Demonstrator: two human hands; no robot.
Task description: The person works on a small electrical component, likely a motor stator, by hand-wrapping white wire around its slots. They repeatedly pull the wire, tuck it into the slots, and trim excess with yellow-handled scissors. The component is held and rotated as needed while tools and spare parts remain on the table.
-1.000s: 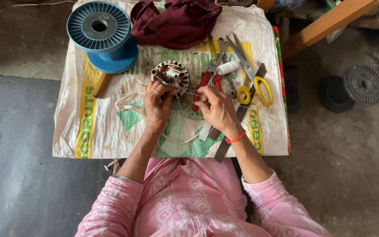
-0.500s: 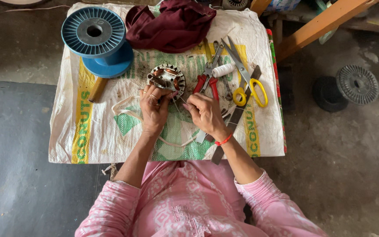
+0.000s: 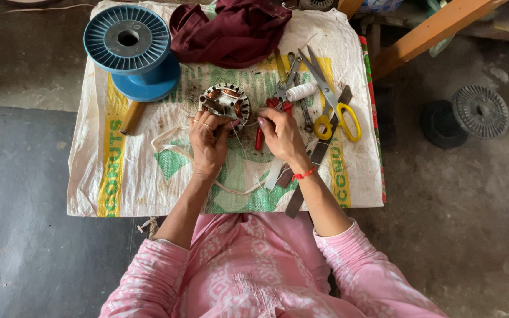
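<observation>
The motor coil (image 3: 225,101) sits at upper centre of the frame on the sack cloth (image 3: 148,176). The left hand (image 3: 208,140) has fingers curled on its lower edge; the right hand (image 3: 281,134) pinches a thin thread (image 3: 238,140). Best keep the coil steady and the thread taut

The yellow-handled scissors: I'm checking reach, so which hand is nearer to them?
Right. The right hand lies just beside the yellow-handled scissors; the left hand is farther off, at the round copper-wound motor stator.

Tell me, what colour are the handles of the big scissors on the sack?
Yellow. The scissors lie right of the hands; the head view shows the handles clearly.
</observation>
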